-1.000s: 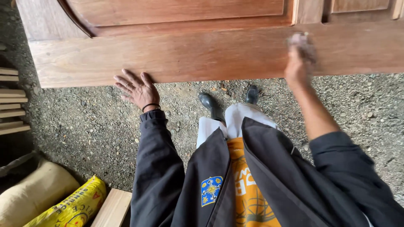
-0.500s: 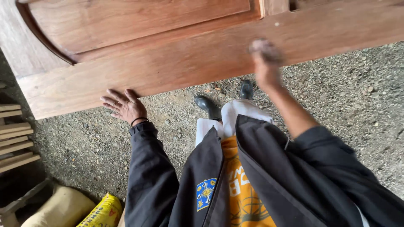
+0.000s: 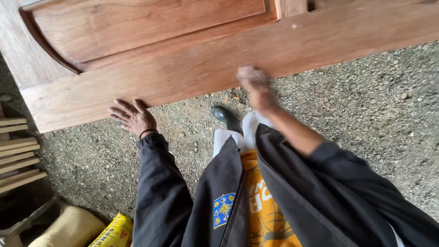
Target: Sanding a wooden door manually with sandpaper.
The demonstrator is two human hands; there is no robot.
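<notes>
Panelled wooden door [image 3: 183, 68]: warm reddish-brown, streaky grain.
Gravel ground [image 3: 366, 119]: speckled grey.
Long-sleeved jacket [image 3: 160, 196]: black, with a blue-and-yellow crest.
Shirt under the jacket [image 3: 267, 215]: bright orange with print.
Plastic sack [image 3: 114, 233]: yellow.
Shoe [image 3: 225, 116]: glossy black.

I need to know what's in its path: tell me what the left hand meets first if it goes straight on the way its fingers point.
The left hand already rests at the wooden door; its lower edge is first in line.
</notes>
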